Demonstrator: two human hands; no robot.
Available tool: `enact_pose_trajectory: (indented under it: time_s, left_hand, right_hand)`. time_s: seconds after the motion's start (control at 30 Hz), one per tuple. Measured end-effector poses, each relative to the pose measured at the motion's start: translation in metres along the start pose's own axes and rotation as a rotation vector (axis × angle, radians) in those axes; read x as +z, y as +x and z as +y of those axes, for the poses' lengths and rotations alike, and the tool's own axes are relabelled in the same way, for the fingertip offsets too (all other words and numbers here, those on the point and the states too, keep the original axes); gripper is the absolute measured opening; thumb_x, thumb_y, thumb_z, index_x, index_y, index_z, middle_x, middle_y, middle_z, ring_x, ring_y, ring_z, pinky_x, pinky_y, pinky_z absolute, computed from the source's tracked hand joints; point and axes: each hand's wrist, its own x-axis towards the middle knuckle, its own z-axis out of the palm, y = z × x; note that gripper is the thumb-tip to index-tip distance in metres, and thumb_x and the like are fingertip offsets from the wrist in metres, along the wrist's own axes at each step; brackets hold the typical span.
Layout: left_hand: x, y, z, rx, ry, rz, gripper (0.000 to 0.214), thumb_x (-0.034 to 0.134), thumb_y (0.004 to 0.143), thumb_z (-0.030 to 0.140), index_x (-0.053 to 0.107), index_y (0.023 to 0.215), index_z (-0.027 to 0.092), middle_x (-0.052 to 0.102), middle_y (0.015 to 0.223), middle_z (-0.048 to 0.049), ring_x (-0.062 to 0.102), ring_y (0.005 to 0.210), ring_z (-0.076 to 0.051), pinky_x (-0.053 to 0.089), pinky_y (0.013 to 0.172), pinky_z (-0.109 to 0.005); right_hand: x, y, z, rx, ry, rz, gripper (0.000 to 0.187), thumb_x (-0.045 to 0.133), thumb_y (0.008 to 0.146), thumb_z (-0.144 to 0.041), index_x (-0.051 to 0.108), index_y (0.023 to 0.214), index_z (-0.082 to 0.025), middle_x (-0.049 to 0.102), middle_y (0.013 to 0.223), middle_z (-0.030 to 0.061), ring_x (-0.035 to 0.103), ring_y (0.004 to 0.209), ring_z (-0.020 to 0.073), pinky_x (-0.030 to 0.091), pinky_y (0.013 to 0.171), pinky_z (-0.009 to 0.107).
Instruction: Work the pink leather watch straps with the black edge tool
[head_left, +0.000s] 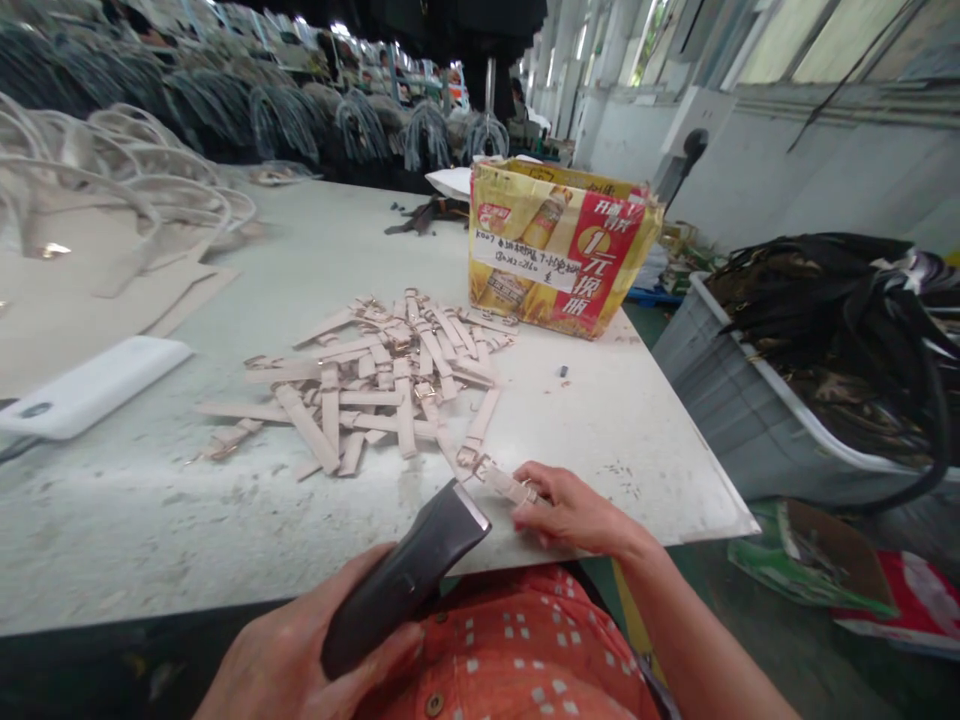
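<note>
My left hand [300,650] is wrapped round a dark grey handheld tool [405,575] whose flat tip points up towards the table edge. Fingers of my right hand [574,510] pinch one beige leather strap [499,478] with a small metal buckle, lying near the front edge of the white table [645,430]. Just beyond it a pile of several similar beige straps [382,380] spreads across the table's middle.
A yellow and red cardboard box [559,250] stands behind the pile. A white power bank [90,385] lies at the left, beige bag pieces [112,240] beyond it. A grey bin [742,410] of dark bags sits right of the table. Card scraps litter the floor.
</note>
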Motion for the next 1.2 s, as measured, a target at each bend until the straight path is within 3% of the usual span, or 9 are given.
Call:
enact_pose_trajectory:
  time_s: [0.13, 0.23, 0.37, 0.43, 0.6, 0.73, 0.9, 1.03, 1.2]
  left_hand:
    - [0.001, 0.006, 0.002, 0.007, 0.006, -0.022, 0.051, 0.074, 0.084, 0.067, 0.083, 0.122, 0.035, 0.091, 0.092, 0.0038, 0.088, 0.086, -0.026, 0.063, 0.071, -0.024]
    - [0.001, 0.012, 0.003, -0.008, 0.033, -0.056, 0.05, 0.074, 0.084, 0.066, 0.083, 0.122, 0.035, 0.09, 0.089, 0.0043, 0.087, 0.083, -0.026, 0.062, 0.071, -0.024]
    - [0.004, 0.019, 0.001, -0.032, 0.078, -0.138, 0.05, 0.068, 0.089, 0.067, 0.082, 0.122, 0.032, 0.09, 0.093, 0.0022, 0.088, 0.087, -0.027, 0.063, 0.071, -0.026]
    - [0.006, 0.023, -0.001, -0.029, 0.106, -0.167, 0.051, 0.066, 0.091, 0.066, 0.081, 0.125, 0.031, 0.09, 0.094, 0.0002, 0.088, 0.088, -0.029, 0.063, 0.073, -0.028]
    - [0.007, 0.033, 0.009, 0.011, 0.201, -0.284, 0.053, 0.059, 0.095, 0.063, 0.077, 0.132, 0.029, 0.091, 0.103, -0.003, 0.087, 0.095, -0.029, 0.062, 0.076, -0.03]
    - [0.002, 0.051, 0.038, -0.009, 0.379, -0.456, 0.051, 0.049, 0.098, 0.054, 0.073, 0.136, 0.029, 0.09, 0.105, -0.0062, 0.087, 0.101, -0.033, 0.061, 0.081, -0.036]
    - [-0.005, 0.077, 0.084, -0.072, 0.531, -0.706, 0.039, 0.041, 0.1, 0.044, 0.072, 0.118, 0.028, 0.088, 0.104, -0.0097, 0.085, 0.101, -0.033, 0.058, 0.079, -0.037]
    - [-0.002, 0.088, 0.097, -0.053, 0.545, -0.733, 0.034, 0.041, 0.1, 0.041, 0.071, 0.111, 0.028, 0.086, 0.102, -0.0085, 0.084, 0.1, -0.032, 0.056, 0.081, -0.037]
    - [0.006, 0.093, 0.094, -0.011, 0.464, -0.689, 0.034, 0.047, 0.097, 0.047, 0.073, 0.111, 0.03, 0.086, 0.097, -0.0062, 0.083, 0.091, -0.03, 0.053, 0.075, -0.035]
  right_hand:
    - [-0.004, -0.001, 0.001, -0.062, -0.39, 0.086, 0.019, 0.079, 0.081, -0.011, 0.075, 0.097, -0.019, 0.073, 0.088, -0.0016, 0.061, 0.081, 0.0159, 0.042, 0.074, 0.027]
    - [-0.002, -0.002, 0.003, -0.133, -0.527, 0.119, 0.021, 0.077, 0.085, -0.013, 0.08, 0.105, -0.02, 0.075, 0.101, 0.0034, 0.064, 0.092, 0.02, 0.045, 0.084, 0.031]
    - [0.001, -0.001, 0.011, -0.184, -0.641, 0.204, 0.019, 0.074, 0.088, -0.015, 0.083, 0.104, -0.021, 0.071, 0.104, 0.0066, 0.063, 0.095, 0.0222, 0.046, 0.085, 0.034]
    - [0.002, 0.0, 0.019, -0.246, -0.634, 0.239, 0.02, 0.072, 0.088, -0.013, 0.084, 0.103, -0.021, 0.071, 0.105, 0.0078, 0.063, 0.098, 0.0237, 0.048, 0.088, 0.036]
    - [0.005, 0.003, 0.042, -0.403, -0.511, 0.324, 0.037, 0.07, 0.089, -0.013, 0.08, 0.123, -0.022, 0.073, 0.106, 0.0081, 0.064, 0.103, 0.0271, 0.052, 0.095, 0.042]
    - [0.005, 0.003, 0.048, -0.414, -0.477, 0.316, 0.043, 0.074, 0.085, -0.012, 0.073, 0.128, -0.02, 0.073, 0.109, 0.009, 0.065, 0.102, 0.0275, 0.055, 0.095, 0.045]
    - [0.002, 0.001, 0.045, -0.418, -0.421, 0.254, 0.053, 0.073, 0.086, -0.009, 0.065, 0.137, -0.019, 0.072, 0.112, 0.0091, 0.067, 0.105, 0.0276, 0.058, 0.099, 0.047]
    - [-0.003, 0.0, 0.047, -0.448, -0.369, 0.214, 0.074, 0.069, 0.088, -0.008, 0.051, 0.158, -0.02, 0.072, 0.119, 0.0095, 0.067, 0.11, 0.027, 0.058, 0.105, 0.049]
    - [-0.007, -0.003, 0.048, -0.472, -0.358, 0.181, 0.091, 0.063, 0.083, -0.004, 0.04, 0.168, -0.026, 0.072, 0.124, 0.009, 0.066, 0.113, 0.0268, 0.058, 0.107, 0.049]
